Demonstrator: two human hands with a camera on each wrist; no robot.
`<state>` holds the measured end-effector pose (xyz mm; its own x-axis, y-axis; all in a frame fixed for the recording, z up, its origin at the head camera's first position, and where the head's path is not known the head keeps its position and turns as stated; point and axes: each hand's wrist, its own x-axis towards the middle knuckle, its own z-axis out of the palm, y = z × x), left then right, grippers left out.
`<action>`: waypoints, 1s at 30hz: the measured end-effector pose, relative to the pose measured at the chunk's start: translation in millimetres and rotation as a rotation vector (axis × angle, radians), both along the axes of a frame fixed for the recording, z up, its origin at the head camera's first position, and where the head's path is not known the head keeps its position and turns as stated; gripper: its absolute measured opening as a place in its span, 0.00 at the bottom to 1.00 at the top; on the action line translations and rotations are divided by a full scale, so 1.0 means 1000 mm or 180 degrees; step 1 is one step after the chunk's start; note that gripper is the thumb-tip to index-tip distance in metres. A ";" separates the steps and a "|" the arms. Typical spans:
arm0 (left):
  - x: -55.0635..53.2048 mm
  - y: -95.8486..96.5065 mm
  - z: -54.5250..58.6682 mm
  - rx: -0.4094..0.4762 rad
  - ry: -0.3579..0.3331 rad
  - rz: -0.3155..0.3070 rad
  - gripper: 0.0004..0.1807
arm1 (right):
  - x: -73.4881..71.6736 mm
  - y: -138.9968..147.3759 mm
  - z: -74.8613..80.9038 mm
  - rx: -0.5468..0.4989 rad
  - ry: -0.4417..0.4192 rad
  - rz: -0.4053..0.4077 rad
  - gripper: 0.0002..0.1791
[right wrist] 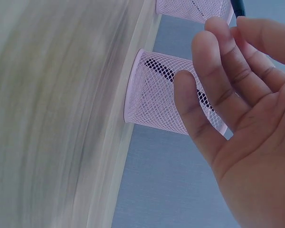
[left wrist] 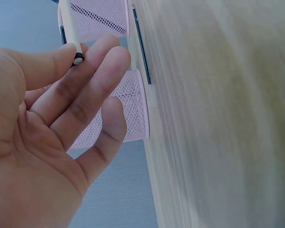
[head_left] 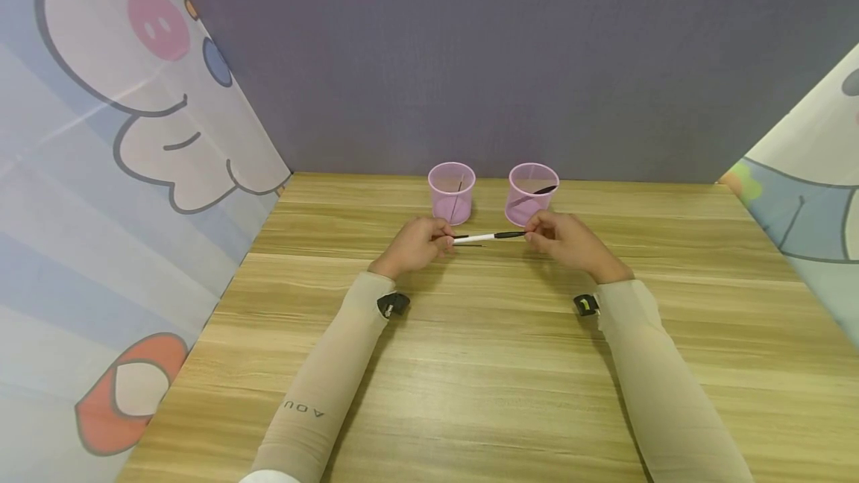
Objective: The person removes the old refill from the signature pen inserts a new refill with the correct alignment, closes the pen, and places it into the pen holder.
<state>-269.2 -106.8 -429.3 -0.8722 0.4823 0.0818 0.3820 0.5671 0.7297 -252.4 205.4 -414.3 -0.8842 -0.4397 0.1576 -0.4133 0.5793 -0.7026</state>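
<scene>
Between the two hands a white pen with a dark front part is held level above the wooden table. My left hand pinches its white end between thumb and forefinger; the other fingers are loosely bent in the left wrist view. At the dark end, my right hand pinches with thumb and fingertips. Below the pen, a thin dark stick like a pen refill lies on the table. Just behind the hands stand two pink mesh cups, the left cup and the right cup.
A thin dark stick leans inside the left cup. The right cup holds a thicker black pen-like piece, its tip at the rim. A grey wall rises behind the table; cartoon-printed curtains flank it.
</scene>
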 end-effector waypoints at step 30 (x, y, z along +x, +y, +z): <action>0.001 0.001 0.004 -0.0211 0.0188 0.0005 0.05 | -0.002 -0.002 -0.002 0.0147 -0.0116 -0.0006 0.10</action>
<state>-268.0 -105.5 -425.7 -0.8675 0.4870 0.1011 0.4225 0.6140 0.6667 -254.4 203.7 -416.2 -0.8898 -0.4441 0.1049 -0.3869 0.6122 -0.6896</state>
